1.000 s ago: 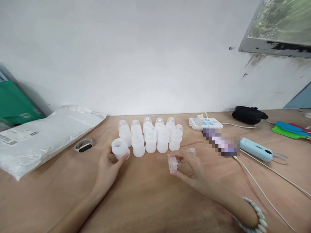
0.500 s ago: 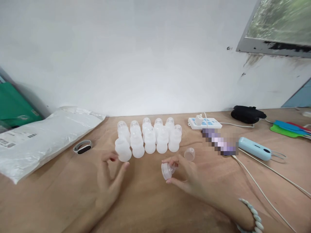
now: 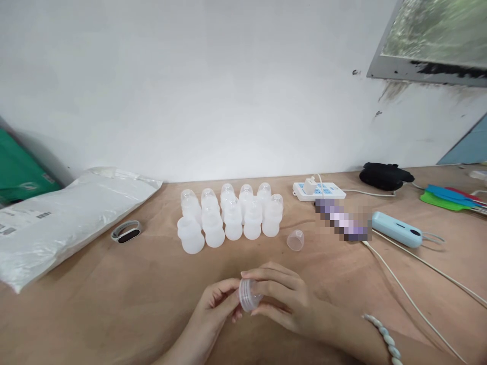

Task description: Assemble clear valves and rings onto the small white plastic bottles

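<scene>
Low in the front middle, a clear baby bottle nipple with a ribbed screw collar (image 3: pixel 248 295) lies on its side between both hands. My right hand (image 3: pixel 287 294) wraps its fingers over the nipple end and the collar. From the other side, my left hand (image 3: pixel 218 306) pinches the collar's open face with thumb and fingers; the fingertips are partly hidden. Beyond them stand several frosted white baby bottles (image 3: pixel 233 223) in two rows, most under clear domed caps. The front-left bottle (image 3: pixel 191 235) is open at the neck. One loose clear cap (image 3: pixel 296 240) rests to the right.
A white plastic mailing bag (image 3: pixel 87 208) and a wristband (image 3: pixel 127 231) are at left. Along the right are a power strip (image 3: pixel 330 191), a blurred purple object (image 3: pixel 342 220), a light blue device (image 3: pixel 396 229), cables, a black pouch (image 3: pixel 385 176) and coloured spatulas (image 3: pixel 449 197).
My left hand has left the front-left bottle and moved right and nearer to me, onto the collar. My right hand has brought the nipple and collar nearer and slightly left.
</scene>
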